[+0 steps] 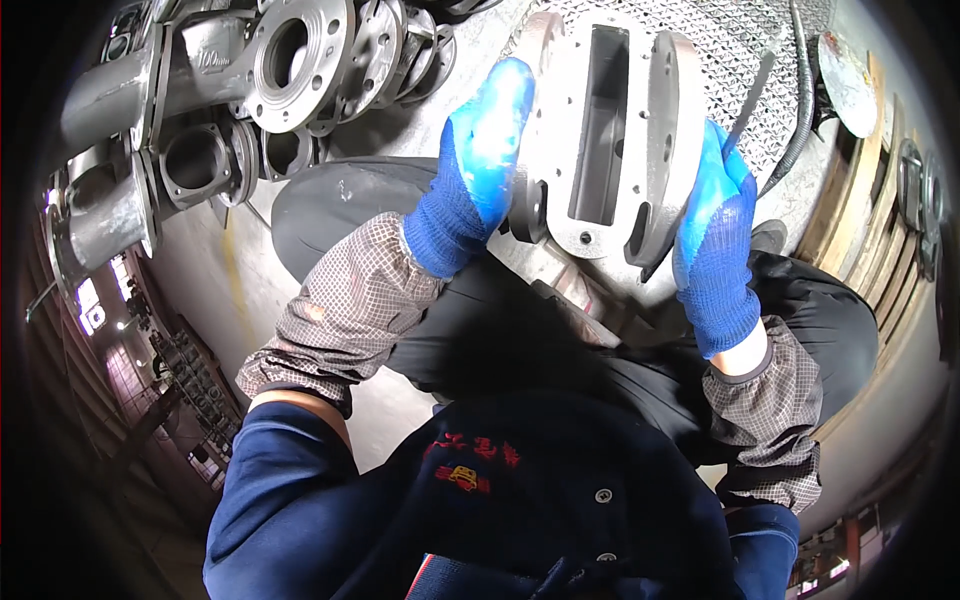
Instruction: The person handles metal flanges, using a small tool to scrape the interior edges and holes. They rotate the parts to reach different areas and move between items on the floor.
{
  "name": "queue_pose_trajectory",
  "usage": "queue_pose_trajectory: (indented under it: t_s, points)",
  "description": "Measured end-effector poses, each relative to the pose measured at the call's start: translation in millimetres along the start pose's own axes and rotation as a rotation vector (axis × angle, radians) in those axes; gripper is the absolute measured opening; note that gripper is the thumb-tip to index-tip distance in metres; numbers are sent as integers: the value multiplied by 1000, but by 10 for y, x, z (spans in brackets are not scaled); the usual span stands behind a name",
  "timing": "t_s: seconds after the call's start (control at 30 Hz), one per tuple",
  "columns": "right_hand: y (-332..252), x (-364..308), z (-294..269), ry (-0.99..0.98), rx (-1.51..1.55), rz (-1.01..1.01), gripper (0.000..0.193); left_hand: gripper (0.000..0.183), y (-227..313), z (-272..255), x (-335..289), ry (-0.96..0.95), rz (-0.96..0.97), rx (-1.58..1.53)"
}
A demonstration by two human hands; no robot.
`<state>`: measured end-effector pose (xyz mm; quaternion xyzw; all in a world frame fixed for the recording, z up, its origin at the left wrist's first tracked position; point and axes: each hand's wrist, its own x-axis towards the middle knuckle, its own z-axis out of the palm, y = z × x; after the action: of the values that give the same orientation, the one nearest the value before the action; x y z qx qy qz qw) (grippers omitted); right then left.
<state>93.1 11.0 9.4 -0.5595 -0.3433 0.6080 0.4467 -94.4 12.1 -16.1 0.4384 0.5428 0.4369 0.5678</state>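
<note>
A grey flanged valve body of cast metal is raised in front of my knees, its long rectangular slot facing up. Bolt holes surround the slot, and a round flange stands at each side. My left hand, in a blue coated glove, grips the left flange. Against the right flange, my right hand in a matching glove is closed round the edge, its fingertips partly hidden. A thin dark flat strip, like a file, sticks up from beside the right fingers; whether that hand holds it, I cannot tell.
Several grey flanged castings are stacked at the far left. Beneath the valve body lies a textured metal plate, with a black hose along its right side. Wooden slats lie at the right. My bent knees flank the work.
</note>
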Motion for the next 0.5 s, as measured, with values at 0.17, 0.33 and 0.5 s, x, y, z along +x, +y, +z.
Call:
queue_pose_trajectory:
  t_s: [0.17, 0.33, 0.5]
  points:
    - [239, 0, -230, -7, -619, -360, 29, 55, 40, 27, -75, -42, -65, 121]
    - [175, -108, -179, -13, -312, -305, 30, 41, -160, -102, -84, -157, 316, 625]
    - [93, -117, -246, -116, -733, -239, 45, 26, 125, 44, -117, -98, 321, 644]
